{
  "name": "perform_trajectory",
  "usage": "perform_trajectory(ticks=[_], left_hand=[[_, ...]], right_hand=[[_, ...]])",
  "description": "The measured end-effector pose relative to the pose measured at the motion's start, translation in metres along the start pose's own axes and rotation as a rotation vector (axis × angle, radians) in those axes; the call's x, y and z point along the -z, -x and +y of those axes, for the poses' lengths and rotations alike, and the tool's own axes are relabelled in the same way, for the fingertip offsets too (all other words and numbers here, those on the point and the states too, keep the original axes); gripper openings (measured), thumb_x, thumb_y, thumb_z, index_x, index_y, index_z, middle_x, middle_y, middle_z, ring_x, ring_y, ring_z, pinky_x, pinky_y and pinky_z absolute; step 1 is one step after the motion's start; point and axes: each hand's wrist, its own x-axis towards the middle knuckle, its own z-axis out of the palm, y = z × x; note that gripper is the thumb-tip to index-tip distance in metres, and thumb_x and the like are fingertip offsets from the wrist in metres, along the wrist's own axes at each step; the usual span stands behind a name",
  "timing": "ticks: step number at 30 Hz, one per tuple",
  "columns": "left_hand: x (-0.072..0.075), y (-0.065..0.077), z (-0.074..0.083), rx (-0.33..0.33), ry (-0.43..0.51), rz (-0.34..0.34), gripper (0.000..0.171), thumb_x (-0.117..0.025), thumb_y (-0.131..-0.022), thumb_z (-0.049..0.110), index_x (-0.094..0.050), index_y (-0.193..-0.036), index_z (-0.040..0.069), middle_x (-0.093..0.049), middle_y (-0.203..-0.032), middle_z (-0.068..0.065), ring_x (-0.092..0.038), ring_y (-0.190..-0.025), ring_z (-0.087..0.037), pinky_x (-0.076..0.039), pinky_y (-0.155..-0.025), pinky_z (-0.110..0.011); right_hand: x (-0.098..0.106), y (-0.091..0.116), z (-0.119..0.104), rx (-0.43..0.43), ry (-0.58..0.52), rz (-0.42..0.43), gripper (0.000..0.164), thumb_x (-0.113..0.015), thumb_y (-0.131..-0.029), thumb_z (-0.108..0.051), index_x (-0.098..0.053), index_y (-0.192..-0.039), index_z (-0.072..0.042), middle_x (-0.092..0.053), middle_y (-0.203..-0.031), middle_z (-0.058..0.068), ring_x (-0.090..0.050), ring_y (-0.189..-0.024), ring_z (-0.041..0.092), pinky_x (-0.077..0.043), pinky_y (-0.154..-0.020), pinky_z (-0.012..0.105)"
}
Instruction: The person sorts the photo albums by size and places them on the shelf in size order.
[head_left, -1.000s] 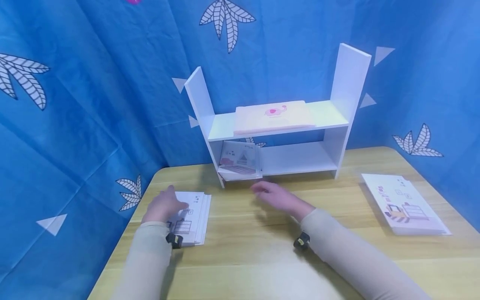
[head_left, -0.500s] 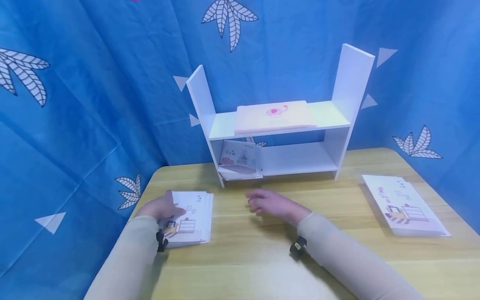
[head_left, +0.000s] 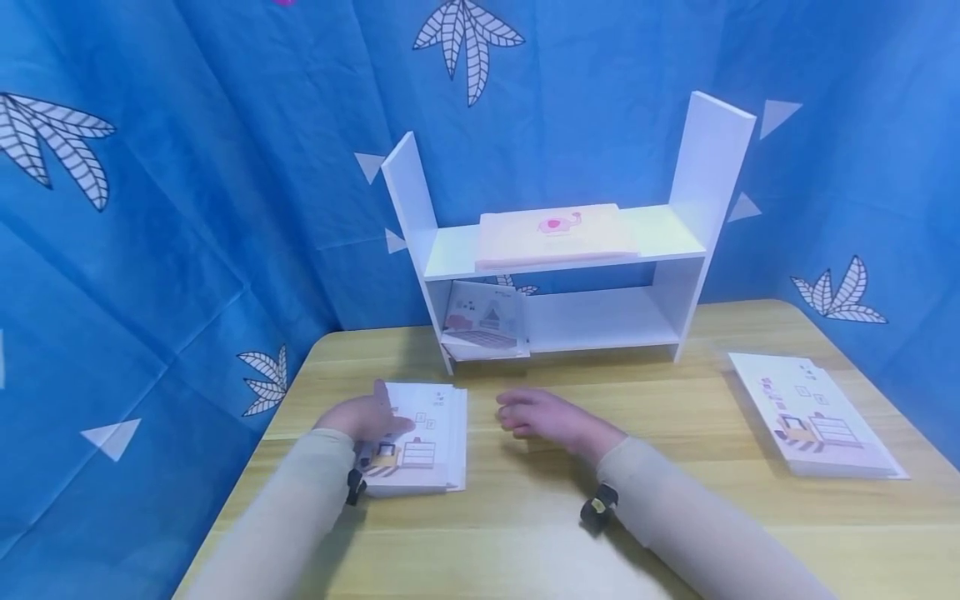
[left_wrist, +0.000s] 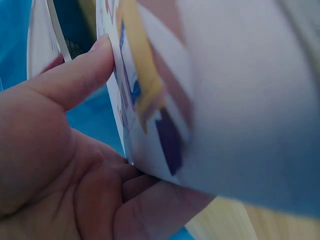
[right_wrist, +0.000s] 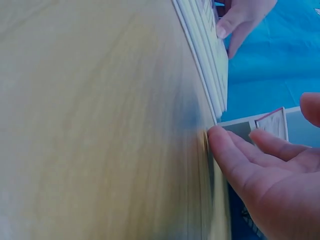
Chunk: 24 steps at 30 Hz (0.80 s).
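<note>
In the head view, my left hand (head_left: pixel 363 418) grips the left edge of a stack of white booklets (head_left: pixel 435 442) low over the table. The left wrist view has the thumb (left_wrist: pixel 87 70) on the printed cover (left_wrist: pixel 150 95) and the other fingers (left_wrist: pixel 160 210) curled at the underside. To the right of the stack, apart from it, my right hand (head_left: pixel 551 419) hovers at the tabletop with nothing in it. Its fingers (right_wrist: pixel 227 155) look relaxed and extended in the right wrist view, the fingertips near the wood.
A white two-tier shelf (head_left: pixel 690 225) stands at the back. Its upper board bears a pink elephant-print item (head_left: pixel 558 237); booklets (head_left: pixel 483 321) lean in the lower left. Another booklet stack (head_left: pixel 817 417) lies on the table (head_left: pixel 637 533) at right. A blue curtain (head_left: pixel 187 167) hangs behind.
My left hand first settled at the stack's left edge, then moved right with the stack, towards the right hand. The right hand lowered slightly and stayed near its place.
</note>
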Motion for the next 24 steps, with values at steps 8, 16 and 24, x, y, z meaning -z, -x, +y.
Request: perform_trajectory(ticks=[8, 16, 24], left_hand=[[-0.015, 0.003, 0.033, -0.071, 0.102, -0.006, 0.108, -0.068, -0.092, 0.053, -0.002, -0.162, 0.002, -0.044, -0.151, -0.024, -0.051, -0.122, -0.038, -0.040, -0.106, -0.060], [-0.038, 0.005, 0.068, -0.269, 0.192, 0.004, 0.101, -0.066, -0.097, 0.043, 0.000, -0.161, -0.001, -0.026, -0.162, -0.024, -0.032, -0.145, -0.041, -0.023, -0.119, -0.056], [-0.066, 0.008, 0.107, -0.351, 0.290, 0.001, 0.106, -0.064, -0.097, 0.046, 0.010, -0.160, 0.005, -0.019, -0.165, -0.019, -0.026, -0.149, -0.036, -0.019, -0.121, -0.051]], right_hand=[[0.009, 0.012, 0.003, -0.034, 0.046, 0.054, 0.056, -0.057, -0.103, -0.029, -0.044, -0.150, 0.000, -0.058, -0.139, 0.019, -0.062, -0.119, 0.032, -0.051, -0.101, 0.044], [0.025, 0.029, 0.003, -0.093, 0.061, 0.148, 0.056, -0.059, -0.102, -0.029, -0.046, -0.149, -0.003, -0.058, -0.139, 0.017, -0.065, -0.114, 0.032, -0.049, -0.102, 0.050], [0.048, 0.051, 0.003, -0.176, 0.144, 0.266, 0.056, -0.057, -0.102, -0.036, -0.047, -0.151, -0.010, -0.052, -0.148, 0.013, -0.057, -0.125, 0.033, -0.047, -0.104, 0.050]])
